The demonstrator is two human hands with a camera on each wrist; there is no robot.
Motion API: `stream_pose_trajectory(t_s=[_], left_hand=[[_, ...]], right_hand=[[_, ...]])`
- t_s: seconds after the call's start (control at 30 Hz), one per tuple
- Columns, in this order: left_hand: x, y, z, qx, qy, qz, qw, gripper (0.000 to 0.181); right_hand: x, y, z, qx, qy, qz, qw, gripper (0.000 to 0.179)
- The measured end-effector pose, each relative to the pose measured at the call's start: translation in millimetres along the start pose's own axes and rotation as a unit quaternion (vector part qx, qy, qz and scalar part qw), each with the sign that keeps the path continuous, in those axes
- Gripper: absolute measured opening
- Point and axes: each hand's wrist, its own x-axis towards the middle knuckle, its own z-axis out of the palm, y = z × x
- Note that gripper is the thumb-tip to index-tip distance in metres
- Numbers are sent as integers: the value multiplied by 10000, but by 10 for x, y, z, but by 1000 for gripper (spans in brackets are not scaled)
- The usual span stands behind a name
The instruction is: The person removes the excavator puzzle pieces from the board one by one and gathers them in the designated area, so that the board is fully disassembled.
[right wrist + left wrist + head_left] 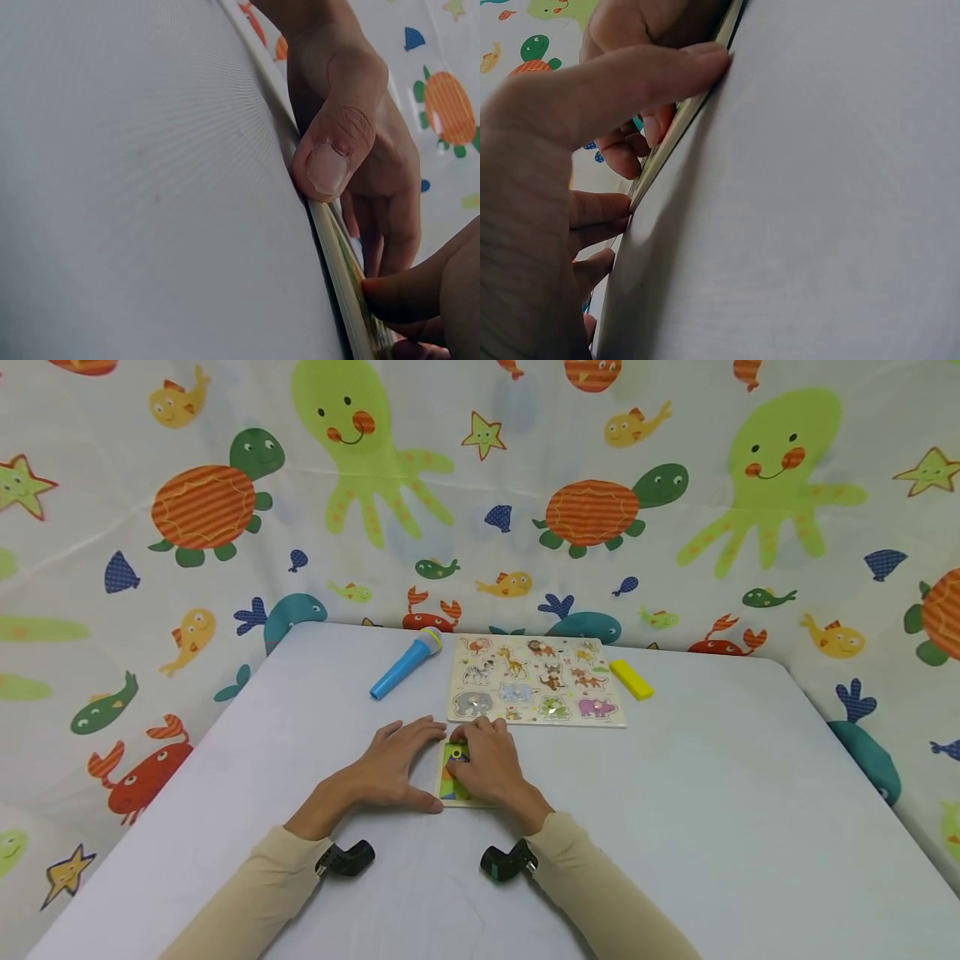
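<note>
A small wooden picture puzzle (pixel 447 802) with a green, blue and orange picture lies flat on the white table. My left hand (pixel 390 768) spans its left side, thumb at the near corner and fingertips at the far corner, holding the board between them. Over the board, my right hand (pixel 491 764) has its thumb and fingers curled about a puzzle piece with a yellow ring (pixel 456 753), covering the right part of the picture. In the right wrist view the left thumb (pixel 328 169) rests at the corner of the board's edge (pixel 341 270).
Just beyond the hands lies a large wooden animal puzzle (pixel 536 681). A blue toy microphone (pixel 405 666) is to its left, a yellow block (pixel 632 679) to its right. A sea-animal curtain (pixel 480 552) hangs behind the white table (pixel 750 810).
</note>
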Motion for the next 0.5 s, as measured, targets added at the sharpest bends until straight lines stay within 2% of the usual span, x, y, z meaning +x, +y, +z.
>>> stream_pose_trajectory(t_s=[0.3,0.5], left_hand=[[14,-21,8,-65,48,91,9999,105],[-5,-34,8,-85,43,85,9999,104]], right_hand=[[13,3,9,303,96,77,9995,34],[8,15,52,683,313,92,9971,28]])
